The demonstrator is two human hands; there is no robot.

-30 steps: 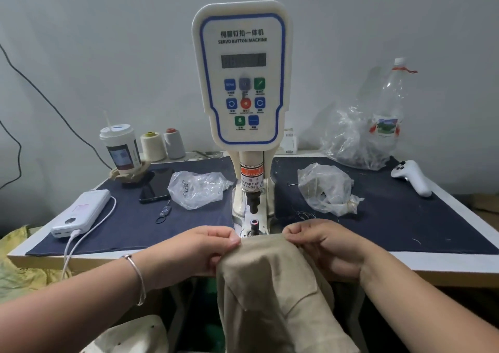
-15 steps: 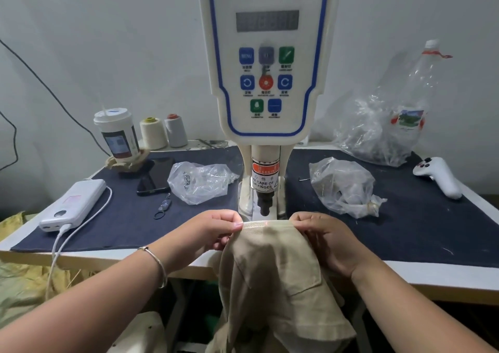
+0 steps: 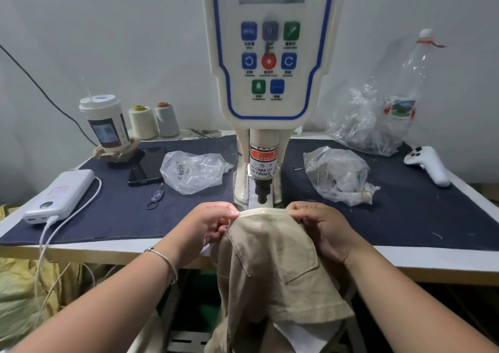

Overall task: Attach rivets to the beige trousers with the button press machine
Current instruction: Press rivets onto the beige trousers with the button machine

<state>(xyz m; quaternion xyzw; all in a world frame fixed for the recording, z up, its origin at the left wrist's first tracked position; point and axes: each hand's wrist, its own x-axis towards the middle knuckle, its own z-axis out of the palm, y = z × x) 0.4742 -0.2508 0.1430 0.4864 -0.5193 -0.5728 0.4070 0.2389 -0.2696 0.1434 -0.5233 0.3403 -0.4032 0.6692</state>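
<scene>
We see one cream-white button press machine with a blue-outlined control panel [image 3: 270, 55] standing at the middle of the worktop [image 3: 459, 261]. The panel carries eight buttons: one blue reads "MENU", and under others we read "FORWARD", "INDICATOR LIGHT" and "REVERSE"; the grey display above them is blank. On the column a red label says "WARNING", and below it we read "KE CARE OF" and "UR FINGER", the first letters being hidden. The beige twill trousers [image 3: 270, 266] hang over the front edge of the worktop, with their top edge lifted just under the black punch [image 3: 263, 192], where a small red light spot falls on the cloth. The left hand [image 3: 208, 225] pinches this edge on the left side and the right hand [image 3: 321, 231] grips it on the right side, so the cloth is stretched between our two hands. On the dark blue cloth mat [image 3: 108, 212] we count two crumpled clear plastic bags, one at the left [image 3: 193, 170] and one at the right [image 3: 337, 174], and a third larger one [image 3: 364, 126] at the wall with one empty clear bottle [image 3: 413, 82]. There are two thread cones [image 3: 154, 120], one paper cup [image 3: 104, 123], one black phone [image 3: 147, 166], one white power bank [image 3: 59, 196] with a cable, and one white handheld controller [image 3: 429, 165].
</scene>
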